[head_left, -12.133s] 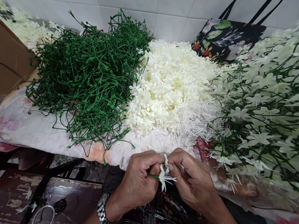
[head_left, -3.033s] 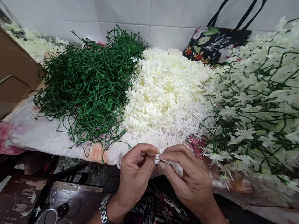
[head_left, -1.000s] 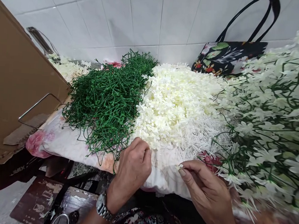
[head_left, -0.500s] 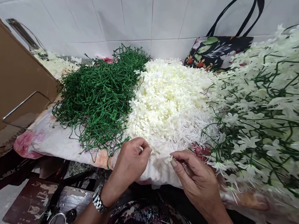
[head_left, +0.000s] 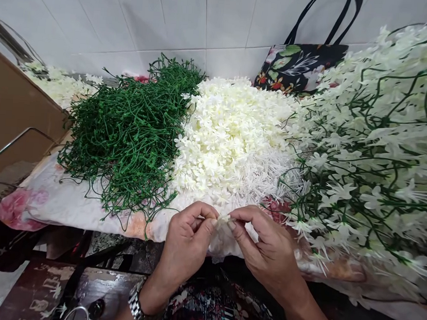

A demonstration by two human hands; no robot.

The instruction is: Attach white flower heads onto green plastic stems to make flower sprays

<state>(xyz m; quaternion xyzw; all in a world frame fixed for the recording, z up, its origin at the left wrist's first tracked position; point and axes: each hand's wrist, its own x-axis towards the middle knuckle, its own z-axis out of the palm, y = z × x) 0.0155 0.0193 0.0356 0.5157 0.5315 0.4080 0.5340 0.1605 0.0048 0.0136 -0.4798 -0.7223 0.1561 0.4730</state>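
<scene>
My left hand point(head_left: 190, 231) and my right hand point(head_left: 262, 241) meet fingertip to fingertip over the front of the cloth. Between them is a small pale artificial flower point(head_left: 224, 219), pinched by both; its finer parts are hidden by my fingers. Just beyond lies a heap of loose cream flower heads point(head_left: 222, 136), with thin white stamen-like pieces point(head_left: 271, 176) at its right side. Left of it is a tangled pile of green plastic stems point(head_left: 128, 129). Assembled sprays of white flowers on green stems point(head_left: 381, 167) fill the right side.
A floral cloth point(head_left: 64, 201) covers the work surface. A cardboard box point(head_left: 16, 102) stands at the left, with a metal wire handle point(head_left: 9, 146) near it. A black floral bag point(head_left: 300, 68) leans on the tiled wall point(head_left: 172, 16). Below is a worn brown wooden surface point(head_left: 105, 289).
My hands have come together from apart; my right hand moved left with the small flower, and my left fingers now touch it. The view has shifted slightly right.
</scene>
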